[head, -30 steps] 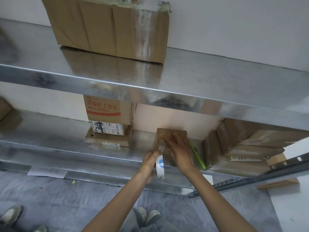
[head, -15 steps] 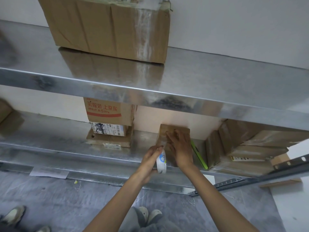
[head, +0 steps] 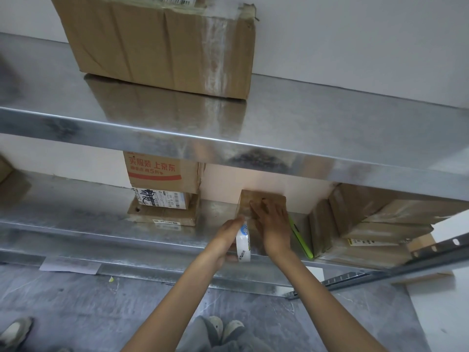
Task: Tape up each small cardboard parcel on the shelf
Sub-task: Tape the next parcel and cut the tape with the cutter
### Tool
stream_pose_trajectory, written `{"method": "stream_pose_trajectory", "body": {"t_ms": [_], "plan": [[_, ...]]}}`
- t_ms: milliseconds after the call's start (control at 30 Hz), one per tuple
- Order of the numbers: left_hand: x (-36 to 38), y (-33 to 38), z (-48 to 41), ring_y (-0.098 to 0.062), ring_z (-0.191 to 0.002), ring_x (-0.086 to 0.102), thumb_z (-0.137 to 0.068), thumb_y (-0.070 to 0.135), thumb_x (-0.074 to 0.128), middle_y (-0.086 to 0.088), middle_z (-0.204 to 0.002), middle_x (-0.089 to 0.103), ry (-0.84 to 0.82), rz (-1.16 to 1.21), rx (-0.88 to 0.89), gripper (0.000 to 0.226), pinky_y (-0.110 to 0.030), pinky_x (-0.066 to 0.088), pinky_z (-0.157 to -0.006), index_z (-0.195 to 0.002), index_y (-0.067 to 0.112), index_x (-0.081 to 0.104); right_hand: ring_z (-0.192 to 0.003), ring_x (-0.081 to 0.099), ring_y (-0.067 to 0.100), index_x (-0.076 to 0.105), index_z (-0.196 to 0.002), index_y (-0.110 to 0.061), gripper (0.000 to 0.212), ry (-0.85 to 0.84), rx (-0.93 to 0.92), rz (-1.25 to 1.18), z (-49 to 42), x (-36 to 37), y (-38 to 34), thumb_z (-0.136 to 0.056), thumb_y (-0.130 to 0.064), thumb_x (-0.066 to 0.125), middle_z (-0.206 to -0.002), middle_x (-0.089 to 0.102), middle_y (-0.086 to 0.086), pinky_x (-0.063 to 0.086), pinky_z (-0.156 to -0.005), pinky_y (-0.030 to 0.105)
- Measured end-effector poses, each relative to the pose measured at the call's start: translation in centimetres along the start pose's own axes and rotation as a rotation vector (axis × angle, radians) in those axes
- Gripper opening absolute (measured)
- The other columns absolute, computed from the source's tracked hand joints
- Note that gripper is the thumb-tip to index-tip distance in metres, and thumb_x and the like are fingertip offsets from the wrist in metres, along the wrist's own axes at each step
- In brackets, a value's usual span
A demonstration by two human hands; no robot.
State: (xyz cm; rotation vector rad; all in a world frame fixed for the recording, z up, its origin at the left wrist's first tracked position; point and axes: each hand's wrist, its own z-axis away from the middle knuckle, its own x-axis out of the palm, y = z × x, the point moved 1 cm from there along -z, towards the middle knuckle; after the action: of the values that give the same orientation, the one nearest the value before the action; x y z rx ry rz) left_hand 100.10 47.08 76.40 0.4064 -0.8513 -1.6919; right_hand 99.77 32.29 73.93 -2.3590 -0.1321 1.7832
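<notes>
Cardboard shows plain brown on the small parcel (head: 275,196), which stands on the lower shelf (head: 76,217) against the pale back wall, between a stack of boxes on its left and a heap of boxes on its right. The person's right hand (head: 272,224) lies flat on it, fingers straight and spread, pressing on its top and near face. Just beside that hand, at the parcel's left front corner, the left hand (head: 225,237) grips a white tape roll (head: 243,243), fingers and thumb curled round it; the roll stands on edge above the front lip of the shelf. Whether a strip runs from the roll onto the parcel cannot be told.

A slim green tool (head: 300,240) lies on the shelf just right of the parcel, pointing toward the shelf's front edge. The stack of boxes (head: 162,174) to the left has a red-printed carton on top of a flatter labelled one. The heap of boxes (head: 368,224) to the right leans at angles. Above, the upper shelf (head: 304,123) carries a large carton (head: 157,41) with worn tape along its corner. Below, the person's shoes (head: 223,329) stand on a grey marbled floor (head: 76,313).
</notes>
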Motion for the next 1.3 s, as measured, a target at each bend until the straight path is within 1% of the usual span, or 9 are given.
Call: {"method": "stream_pose_trajectory", "body": {"t_ms": [133,233,300,467,600,733,967,1067,1300], "plan": [[0.0,-0.9,-0.2,-0.021,-0.082,0.063,-0.093,0.056,0.047,-0.005,-0.099,0.065,0.021,0.002,-0.042,0.04,-0.035,0.052,-0.075,-0.114,0.024,0.057,-0.111,0.048,0.03,0.055,-0.128,-0.022,0.048,-0.163,0.026,-0.251,-0.4,-0.1,0.8,-0.08,-0.026,0.057,-0.124,0.052,0.008,0.044,-0.093,0.041],[0.2,-0.9,-0.1,-0.021,-0.079,0.062,-0.094,0.053,0.046,-0.004,-0.094,0.064,0.03,0.022,-0.048,0.035,-0.032,0.051,-0.07,-0.112,0.025,0.056,-0.11,0.05,0.019,0.055,-0.124,-0.016,0.031,0.048,0.2,-0.534,0.0,-1.2,2.2,-0.095,-0.026,0.05,-0.12,0.056,0.003,0.041,-0.094,0.031],[0.3,-0.9,-0.1,-0.021,-0.079,0.062,-0.095,0.051,0.047,-0.005,-0.095,0.064,0.033,0.031,-0.047,0.03,-0.036,0.052,-0.076,-0.109,0.026,0.055,-0.106,0.053,0.024,0.058,-0.116,-0.007,0.025,0.211,0.34,-0.431,0.4,-1.7,3.9,-0.096,-0.013,0.045,-0.113,0.059,0.011,0.04,-0.09,0.03],[0.3,-1.2,-0.4,-0.027,-0.087,0.064,-0.094,0.051,0.049,-0.009,-0.105,0.065,0.053,0.03,-0.05,0.033,-0.045,0.053,-0.086,-0.114,0.026,0.056,-0.099,0.054,0.034,0.053,-0.099,-0.009,0.013,-0.249,0.52,-0.107,1.2,0.6,6.7,-0.09,-0.008,0.044,-0.102,0.056,0.015,0.039,-0.074,0.033],[0.1,-1.3,-0.3,-0.025,-0.085,0.062,-0.095,0.047,0.049,-0.007,-0.102,0.064,0.051,0.061,-0.055,0.029,-0.044,0.053,-0.086,-0.114,0.026,0.055,-0.115,0.047,0.034,0.048,-0.114,-0.011,0.023,-0.366,0.588,0.007,1.3,1.4,5.8,-0.097,-0.02,0.034,-0.118,0.048,0.014,0.043,-0.09,0.039],[0.0,-1.1,-0.3,-0.024,-0.085,0.061,-0.096,0.045,0.047,-0.006,-0.1,0.063,0.042,0.089,-0.055,0.022,-0.042,0.053,-0.085,-0.108,0.028,0.055,-0.108,0.055,0.031,0.043,-0.118,-0.01,0.024,-0.42,0.601,0.064,0.9,1.6,6.3,-0.097,-0.022,0.04,-0.116,0.056,0.013,0.045,-0.076,0.033],[0.0,-0.8,-0.5,-0.025,-0.088,0.061,-0.095,0.044,0.048,-0.008,-0.103,0.063,0.041,0.087,-0.047,0.019,-0.036,0.054,-0.074,-0.103,0.028,0.055,-0.1,0.06,0.037,0.042,-0.118,0.007,0.035,-0.455,0.705,-0.215,0.3,1.4,8.0,-0.097,-0.021,0.047,-0.112,0.059,0.025,0.039,-0.066,0.031],[0.0,-0.9,-0.7,-0.026,-0.089,0.062,-0.094,0.045,0.049,-0.011,-0.107,0.063,0.05,0.08,-0.052,0.02,-0.036,0.054,-0.075,-0.103,0.028,0.055,-0.067,0.058,0.032,0.045,-0.098,0.003,0.022,-0.399,0.793,-0.475,-0.1,0.3,8.2,-0.099,-0.019,0.043,-0.084,0.059,0.023,0.05,-0.054,0.032],[0.2,-1.7,-1.0,-0.023,-0.082,0.061,-0.092,0.045,0.053,-0.009,-0.101,0.063,0.079,0.11,-0.052,0.022,-0.033,0.053,-0.074,-0.104,0.027,0.056,-0.031,0.027,0.007,0.044,-0.061,-0.017,0.051,-0.195,0.903,-1.098,-0.4,-4.5,6.3,-0.098,-0.051,0.033,-0.045,0.032,-0.003,0.02,-0.034,0.013]]}}
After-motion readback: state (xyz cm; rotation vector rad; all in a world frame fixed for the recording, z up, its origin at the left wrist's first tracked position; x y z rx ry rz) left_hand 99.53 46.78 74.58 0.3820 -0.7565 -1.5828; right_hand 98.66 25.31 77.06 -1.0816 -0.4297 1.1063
